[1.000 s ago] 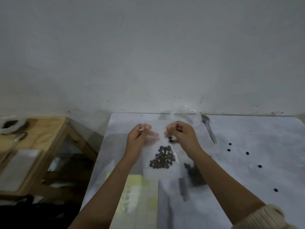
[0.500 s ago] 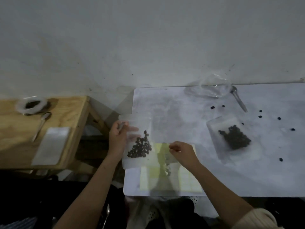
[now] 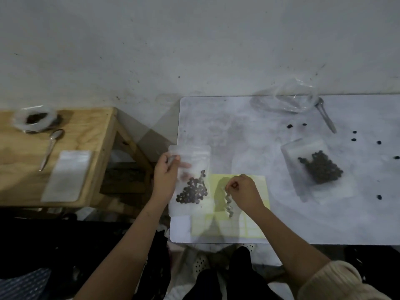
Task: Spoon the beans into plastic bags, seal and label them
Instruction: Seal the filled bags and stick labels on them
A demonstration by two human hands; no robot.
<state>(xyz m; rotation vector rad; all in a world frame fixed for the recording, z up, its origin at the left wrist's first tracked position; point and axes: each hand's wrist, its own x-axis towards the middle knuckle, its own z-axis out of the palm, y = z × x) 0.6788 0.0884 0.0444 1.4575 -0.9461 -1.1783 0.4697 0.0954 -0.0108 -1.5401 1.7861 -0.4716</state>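
The left hand [image 3: 165,178] grips 1 filled bag [image 3: 194,161] at the table's [image 3: 238,126] left edge, a 2nd bag [image 3: 303,152] lies filled, and the right hand [image 3: 244,192] pinches a curled label [image 3: 228,202], so labelling likely remains.

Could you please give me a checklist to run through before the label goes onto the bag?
1. Left hand has a grip on the bag: ok.
2. Right hand pinches a label: ok.
3. Label fully free of the sheet: cannot tell.
4. Label flat for sticking: not ok, it curls.
5. Bag sealed: cannot tell.
6. Table free of loose beans: not ok, several are scattered.
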